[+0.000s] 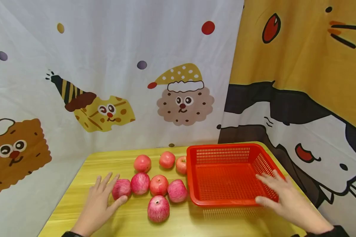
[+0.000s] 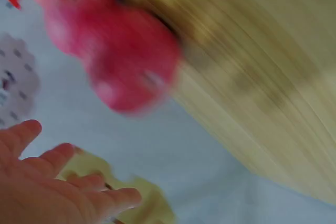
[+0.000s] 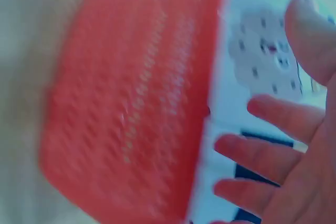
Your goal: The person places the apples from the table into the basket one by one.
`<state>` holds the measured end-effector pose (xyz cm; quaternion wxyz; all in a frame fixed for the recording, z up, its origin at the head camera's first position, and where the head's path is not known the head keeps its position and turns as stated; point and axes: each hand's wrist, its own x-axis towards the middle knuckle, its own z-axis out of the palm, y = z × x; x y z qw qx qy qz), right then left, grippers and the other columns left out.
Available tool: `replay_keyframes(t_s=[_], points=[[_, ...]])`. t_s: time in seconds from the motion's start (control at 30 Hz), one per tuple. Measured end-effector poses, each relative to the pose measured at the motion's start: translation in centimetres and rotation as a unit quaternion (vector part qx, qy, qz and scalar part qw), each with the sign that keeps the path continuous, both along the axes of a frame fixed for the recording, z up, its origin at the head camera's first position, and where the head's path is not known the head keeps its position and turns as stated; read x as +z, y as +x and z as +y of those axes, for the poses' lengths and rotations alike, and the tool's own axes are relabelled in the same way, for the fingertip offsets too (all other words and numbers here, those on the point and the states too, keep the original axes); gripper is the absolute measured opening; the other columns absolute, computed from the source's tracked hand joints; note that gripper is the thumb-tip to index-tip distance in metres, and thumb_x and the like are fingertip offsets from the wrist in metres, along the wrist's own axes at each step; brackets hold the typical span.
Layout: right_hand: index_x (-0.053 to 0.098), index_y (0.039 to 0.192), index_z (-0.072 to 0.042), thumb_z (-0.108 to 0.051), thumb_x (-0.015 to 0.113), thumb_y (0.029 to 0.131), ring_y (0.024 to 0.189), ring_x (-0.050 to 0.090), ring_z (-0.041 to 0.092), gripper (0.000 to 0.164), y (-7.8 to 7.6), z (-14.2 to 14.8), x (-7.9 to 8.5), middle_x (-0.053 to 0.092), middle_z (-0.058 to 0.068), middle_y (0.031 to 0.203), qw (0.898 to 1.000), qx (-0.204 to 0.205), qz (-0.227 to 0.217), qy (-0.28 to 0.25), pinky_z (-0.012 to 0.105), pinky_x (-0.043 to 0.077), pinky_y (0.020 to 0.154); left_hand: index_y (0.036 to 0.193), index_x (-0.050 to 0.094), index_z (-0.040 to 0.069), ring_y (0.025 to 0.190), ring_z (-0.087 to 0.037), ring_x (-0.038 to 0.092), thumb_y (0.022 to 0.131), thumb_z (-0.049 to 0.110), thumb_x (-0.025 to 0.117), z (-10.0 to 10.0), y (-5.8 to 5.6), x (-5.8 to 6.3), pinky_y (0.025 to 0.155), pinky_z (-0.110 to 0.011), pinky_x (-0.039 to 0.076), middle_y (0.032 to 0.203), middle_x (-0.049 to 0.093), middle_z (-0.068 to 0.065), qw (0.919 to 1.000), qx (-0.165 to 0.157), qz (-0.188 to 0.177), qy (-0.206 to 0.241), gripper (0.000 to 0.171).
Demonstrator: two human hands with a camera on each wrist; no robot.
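Observation:
Several red apples (image 1: 158, 185) are grouped on the table left of a red plastic basket (image 1: 192, 194), and nothing lies inside the basket. My left hand (image 1: 99, 199) is beside the leftmost apple (image 1: 122, 189), its fingers spread and its palm free. In the left wrist view, its fingers (image 2: 121, 198) appear apart from the blurred apples (image 2: 131, 61). On the other side, my right hand (image 1: 287, 199) overlaps the basket's right front corner in the head view, thumb and fingers apart. The right wrist view has these fingers (image 3: 252, 156) next to the basket (image 3: 131, 87), holding nothing.
The table (image 1: 86, 184) has a yellow wood-grain top. One apple (image 1: 181, 165) at the back sits right against the basket's left side. A cartoon-printed curtain (image 1: 148, 39) hangs behind the table and down its right side.

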<state>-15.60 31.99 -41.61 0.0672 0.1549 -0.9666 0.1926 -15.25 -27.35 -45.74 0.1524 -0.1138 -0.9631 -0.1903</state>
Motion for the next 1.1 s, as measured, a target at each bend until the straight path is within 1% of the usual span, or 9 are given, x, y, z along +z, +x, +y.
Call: replay_keyframes(t_s=[0.07,0.13,0.27,0.37,0.47,0.53,0.73,0.9,1.1], points=[[0.062,0.133,-0.011,-0.065,0.067,0.079,0.129,0.033,0.048,0.077,1.2,-1.3,-1.2,0.058,0.019,0.132,1.000,0.020,-0.021,-0.011,0.076,0.019,0.100,0.144,0.048,0.007,0.135,-0.048,0.017,0.085,0.054,0.070,2.0,0.5,0.0,0.100,-0.074,0.023,0.149,0.038,-0.020,0.9992,-0.030,0.027,0.001,0.078],[0.068,0.125,-0.016,-0.063,0.067,0.080,0.120,0.048,0.039,0.065,1.6,-2.0,-2.3,0.064,0.008,0.124,0.999,0.034,-0.011,-0.006,0.070,0.034,0.097,0.142,0.051,0.008,0.137,-0.040,0.021,0.084,0.053,0.073,4.1,1.1,0.1,0.103,-0.069,0.026,0.148,0.041,-0.013,0.9972,-0.060,0.044,-0.001,0.077],[0.076,0.109,-0.021,-0.040,0.076,0.083,0.098,0.062,0.017,0.033,1.5,-2.6,-3.9,0.070,-0.011,0.105,0.996,0.046,0.078,-0.003,0.052,0.053,0.084,0.142,0.054,0.015,0.139,-0.027,0.023,0.085,0.055,0.071,8.7,2.2,0.5,0.108,-0.060,0.029,0.149,0.042,-0.001,0.9916,-0.125,0.031,-0.010,0.072],[0.078,0.103,-0.022,-0.031,0.081,0.079,0.090,0.063,0.012,0.025,1.5,-2.8,-4.7,0.070,-0.015,0.098,0.991,0.043,0.127,-0.011,0.050,0.054,0.079,0.143,0.052,0.021,0.139,-0.025,0.023,0.088,0.064,0.059,11.8,2.7,0.5,0.108,-0.058,0.029,0.150,0.040,0.002,0.9831,-0.181,0.006,-0.024,0.070],[0.078,0.100,-0.025,-0.039,0.080,0.079,0.088,0.062,0.014,0.025,1.4,-3.1,-5.3,0.071,-0.014,0.096,0.990,0.029,0.140,-0.013,0.052,0.048,0.081,0.145,0.048,0.023,0.137,-0.030,0.025,0.091,0.069,0.050,14.4,2.8,0.0,0.105,-0.061,0.033,0.150,0.041,-0.002,0.9726,-0.228,0.004,-0.043,0.071],[0.078,0.099,-0.027,-0.045,0.079,0.079,0.087,0.061,0.014,0.027,1.4,-3.4,-5.6,0.071,-0.013,0.095,0.989,0.020,0.145,-0.011,0.051,0.045,0.082,0.146,0.047,0.023,0.135,-0.032,0.030,0.091,0.067,0.050,15.8,2.7,-0.5,0.102,-0.061,0.036,0.149,0.042,-0.004,0.9671,-0.249,0.015,-0.049,0.071],[0.078,0.095,-0.029,-0.053,0.077,0.078,0.085,0.058,0.015,0.028,0.9,-4.0,-6.1,0.071,-0.015,0.091,0.986,0.001,0.164,-0.014,0.043,0.040,0.077,0.138,0.053,0.019,0.127,-0.026,0.041,0.086,0.059,0.065,18.5,2.2,-2.5,0.099,-0.054,0.044,0.138,0.050,-0.006,0.9581,-0.274,0.048,-0.066,0.067],[0.077,0.092,-0.029,-0.055,0.077,0.078,0.083,0.059,0.014,0.030,0.5,-4.6,-6.4,0.070,-0.015,0.090,0.984,-0.011,0.179,-0.017,0.041,0.039,0.076,0.134,0.055,0.021,0.121,-0.022,0.046,0.085,0.062,0.063,19.7,1.9,-3.9,0.094,-0.048,0.048,0.133,0.053,-0.007,0.9567,-0.272,0.037,-0.098,0.065],[0.077,0.091,-0.028,-0.058,0.075,0.078,0.084,0.060,0.015,0.033,0.1,-5.1,-6.6,0.071,-0.012,0.089,0.981,-0.019,0.191,-0.010,0.042,0.039,0.077,0.130,0.058,0.021,0.113,-0.021,0.051,0.084,0.068,0.059,20.5,1.6,-5.5,0.087,-0.043,0.051,0.125,0.056,-0.006,0.9521,-0.274,0.073,-0.115,0.066]])
